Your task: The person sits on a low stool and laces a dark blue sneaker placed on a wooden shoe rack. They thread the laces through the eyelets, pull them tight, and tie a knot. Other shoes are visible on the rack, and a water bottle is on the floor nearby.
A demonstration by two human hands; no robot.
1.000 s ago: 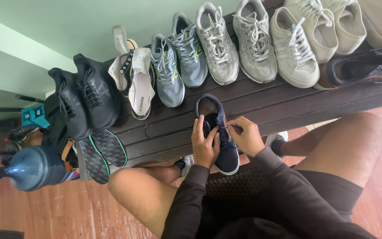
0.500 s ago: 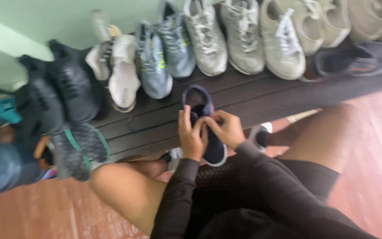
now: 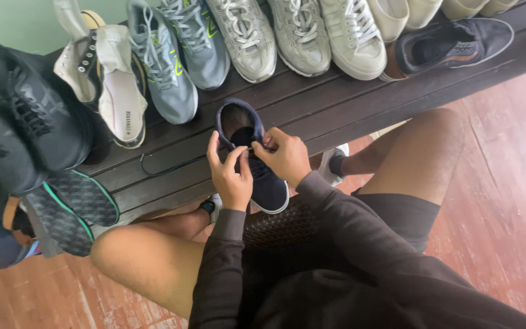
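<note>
A navy sneaker (image 3: pixel 262 163) sits on the front slats of a dark wooden bench (image 3: pixel 348 103), its heel opening turned toward the wall and its toe overhanging the near edge, just above the person's lap. Both hands meet over its tongue. The left hand (image 3: pixel 229 173) curls around the shoe's left side, thumb and forefinger pinched together at the laces. The right hand (image 3: pixel 284 155) is closed in a loose fist on the right side, fingertips pinching what seems to be the lace end, though the strand itself is too thin to make out surely. The shoe's opening is dark and holds nothing visible.

Behind it a row of footwear lines the bench: a white canvas high-top (image 3: pixel 114 88) lying on its side, a grey running shoe (image 3: pixel 162 67) with yellow-green accents, several pale grey trainers (image 3: pixel 302 33) and a dark slip-on (image 3: pixel 455 42) with a tan lining. Black boots (image 3: pixel 35 119) crowd the left end. A loose dark cord (image 3: pixel 165 170) lies on the slats near the left hand.
</note>
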